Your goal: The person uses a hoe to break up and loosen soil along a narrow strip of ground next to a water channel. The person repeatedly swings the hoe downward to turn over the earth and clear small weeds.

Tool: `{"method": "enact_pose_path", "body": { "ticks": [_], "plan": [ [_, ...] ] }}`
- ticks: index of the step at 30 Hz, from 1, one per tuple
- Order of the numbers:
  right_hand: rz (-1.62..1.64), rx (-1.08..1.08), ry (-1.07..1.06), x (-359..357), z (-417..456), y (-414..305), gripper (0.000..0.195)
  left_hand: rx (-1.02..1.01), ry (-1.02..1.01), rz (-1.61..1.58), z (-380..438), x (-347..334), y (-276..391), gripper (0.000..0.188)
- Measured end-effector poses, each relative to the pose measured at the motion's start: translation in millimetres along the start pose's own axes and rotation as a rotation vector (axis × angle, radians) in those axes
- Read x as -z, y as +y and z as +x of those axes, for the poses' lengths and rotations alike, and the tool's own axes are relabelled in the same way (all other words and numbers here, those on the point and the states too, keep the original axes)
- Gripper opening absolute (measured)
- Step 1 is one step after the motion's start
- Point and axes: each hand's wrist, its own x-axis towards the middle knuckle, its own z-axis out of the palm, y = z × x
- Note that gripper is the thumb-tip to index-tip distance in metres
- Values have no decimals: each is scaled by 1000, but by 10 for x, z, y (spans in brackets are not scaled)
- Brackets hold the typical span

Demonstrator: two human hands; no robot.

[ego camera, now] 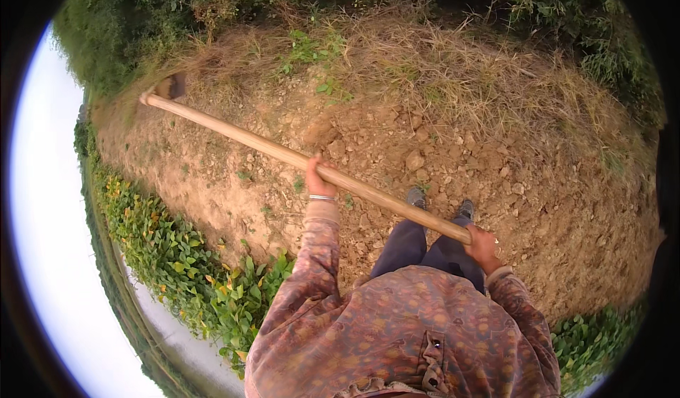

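My left hand point(321, 177) is wrapped around the middle of a long wooden hoe handle point(239, 133). Around the handle's near end, in front of my thighs, my right hand point(482, 245) is closed. The handle slants across the view from lower right to upper left. At its far end a dark metal hoe head point(172, 87) shows, blurred, off the ground or at it; I cannot tell which. Beneath the handle lies dry brown soil point(276, 185) with loose clods.
My shoes point(416, 197) stand on cloddy earth. Dry grass point(457, 58) and dense bushes point(133, 31) line the top. Leafy green crop plants point(175, 254) grow along the lower left, and more leafy plants point(597, 339) at the lower right. A stone-like clod point(415, 160) lies before my feet.
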Motion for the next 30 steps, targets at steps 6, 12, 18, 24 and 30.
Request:
{"method": "enact_pose_path", "body": {
  "ticks": [6,12,18,24,30],
  "plan": [
    [247,141,-194,27,963,-1617,41,-233,210,310,658,-189,1062,11],
    [178,-40,-377,244,747,-1654,39,25,267,440,1230,211,342,13],
    [24,-171,-372,1035,-494,-497,28,467,288,224,113,950,-2412,14],
    [-283,-354,-227,1615,-1734,427,22,1055,142,-175,-1409,488,-2778,14],
    [-387,-317,-258,1703,-1678,29,24,898,303,-61,-721,935,-2342,14]
  ]
}}
